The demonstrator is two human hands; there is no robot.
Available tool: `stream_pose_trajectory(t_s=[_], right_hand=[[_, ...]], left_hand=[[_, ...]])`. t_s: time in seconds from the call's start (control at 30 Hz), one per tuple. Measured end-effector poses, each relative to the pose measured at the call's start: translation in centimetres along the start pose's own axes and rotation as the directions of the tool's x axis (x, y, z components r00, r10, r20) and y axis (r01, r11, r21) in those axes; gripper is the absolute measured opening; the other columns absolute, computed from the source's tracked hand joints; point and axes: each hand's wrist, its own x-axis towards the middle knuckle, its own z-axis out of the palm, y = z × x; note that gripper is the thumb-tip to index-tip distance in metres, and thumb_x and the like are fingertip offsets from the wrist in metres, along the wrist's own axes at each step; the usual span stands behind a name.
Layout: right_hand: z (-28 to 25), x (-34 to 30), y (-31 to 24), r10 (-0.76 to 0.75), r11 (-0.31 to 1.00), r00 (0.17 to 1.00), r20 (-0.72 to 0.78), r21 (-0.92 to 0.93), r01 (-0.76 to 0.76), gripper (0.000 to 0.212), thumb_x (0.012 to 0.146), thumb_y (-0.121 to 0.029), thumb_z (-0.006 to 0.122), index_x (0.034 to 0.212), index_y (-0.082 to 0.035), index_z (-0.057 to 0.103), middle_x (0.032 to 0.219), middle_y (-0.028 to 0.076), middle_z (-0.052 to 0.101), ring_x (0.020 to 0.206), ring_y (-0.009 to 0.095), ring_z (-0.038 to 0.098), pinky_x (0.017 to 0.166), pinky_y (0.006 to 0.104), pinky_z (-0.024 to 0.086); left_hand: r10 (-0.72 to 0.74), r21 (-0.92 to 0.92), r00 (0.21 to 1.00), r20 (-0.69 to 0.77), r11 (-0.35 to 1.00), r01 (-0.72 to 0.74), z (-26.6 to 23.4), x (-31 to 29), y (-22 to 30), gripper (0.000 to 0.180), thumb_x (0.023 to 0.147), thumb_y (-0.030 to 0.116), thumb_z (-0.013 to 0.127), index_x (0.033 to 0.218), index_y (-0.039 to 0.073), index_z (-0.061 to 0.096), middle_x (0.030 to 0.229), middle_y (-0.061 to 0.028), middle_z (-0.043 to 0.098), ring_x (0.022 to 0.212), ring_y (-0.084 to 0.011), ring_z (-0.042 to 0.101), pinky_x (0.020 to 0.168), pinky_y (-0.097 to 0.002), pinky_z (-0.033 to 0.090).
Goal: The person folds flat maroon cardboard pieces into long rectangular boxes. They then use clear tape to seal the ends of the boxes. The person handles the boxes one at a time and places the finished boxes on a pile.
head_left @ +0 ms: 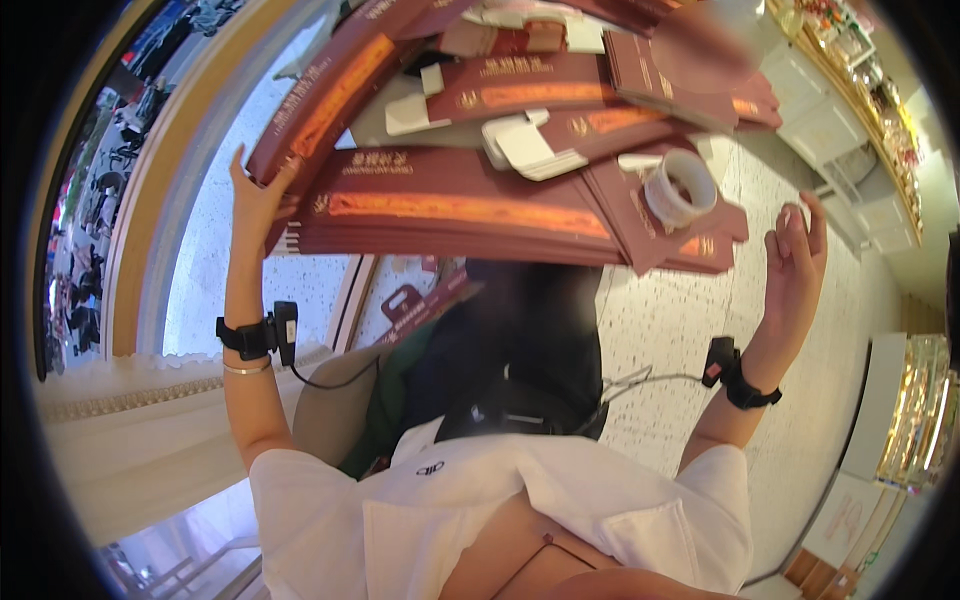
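Note:
A long, flat maroon carton with an orange picture strip slants along the left side of the table. My left hand closes round its near end, fingers on either side. Just right of it lies a stack of flat maroon cartons, near the table's front edge. On the stack's right end, a white tape roll sits on smaller maroon pieces. My right hand is raised in the air to the right of the stack, fingers loosely bent and apart, nothing visible in it.
Farther back are more maroon cartons with white flaps, partly overlapping. A blurred reddish shape covers part of the back right. A window ledge runs along the left, and a white cabinet stands at the right.

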Motion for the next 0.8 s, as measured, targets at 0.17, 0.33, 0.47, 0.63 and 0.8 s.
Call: stream_pose_trajectory(t_s=[0.17,0.33,0.47,0.63,0.8], right_hand=[[0.4,-2.8,0.4,0.138,0.988,0.988,0.065,-0.074,-0.133,0.037,0.088,-0.007,0.062,0.122,-0.001,0.051,0.094,0.005,0.063,0.052,0.001,0.035,0.047,0.0131,0.027],[0.5,-4.9,2.1,0.249,0.966,0.967,0.058,-0.091,-0.243,0.031,0.086,-0.005,0.063,0.116,-0.003,0.055,0.096,0.005,0.064,0.055,0.000,0.042,0.045,0.0140,0.027],[0.4,-5.4,3.2,0.295,0.954,0.955,0.010,-0.064,-0.294,0.030,0.085,-0.008,0.065,0.113,-0.004,0.057,0.094,0.004,0.065,0.057,0.002,0.044,0.046,0.0159,0.029],[1.9,-5.4,3.4,0.133,0.984,0.988,-0.077,-0.111,-0.141,0.027,0.086,-0.006,0.063,0.112,-0.005,0.057,0.097,0.005,0.064,0.058,0.005,0.049,0.047,0.0179,0.032],[2.7,-5.1,3.6,0.047,0.994,0.990,-0.134,-0.086,-0.059,0.024,0.087,-0.006,0.062,0.111,-0.003,0.058,0.100,0.007,0.064,0.062,0.008,0.054,0.050,0.0189,0.037]], left_hand=[[0.168,0.367,0.986,-0.025,0.918,-0.147,0.7,-0.1,-0.1,0.090,0.075,0.046,0.075,0.144,0.011,0.030,0.113,-0.0214,0.060,0.090,-0.0267,0.067,0.073,-0.0361,0.056],[0.347,0.643,0.937,-0.034,0.726,-0.246,1.6,-0.5,-0.3,0.085,0.078,0.051,0.068,0.145,0.017,0.030,0.134,-0.0202,0.048,0.118,-0.0346,0.054,0.093,-0.0451,0.047],[0.425,0.645,0.905,-0.014,0.695,-0.317,1.9,-0.5,-1.2,0.079,0.082,0.050,0.065,0.146,0.021,0.029,0.136,-0.0187,0.046,0.118,-0.0354,0.054,0.092,-0.0466,0.048],[0.429,0.726,0.903,-0.014,0.625,-0.286,2.8,-1.3,-0.6,0.077,0.084,0.050,0.062,0.146,0.021,0.028,0.136,-0.0179,0.045,0.114,-0.0348,0.057,0.086,-0.0450,0.052],[0.547,0.718,0.835,-0.057,0.603,-0.346,3.0,-3.0,0.4,0.064,0.085,0.041,0.064,0.140,0.019,0.039,0.134,-0.0153,0.046,0.111,-0.0333,0.058,0.083,-0.0416,0.054]])
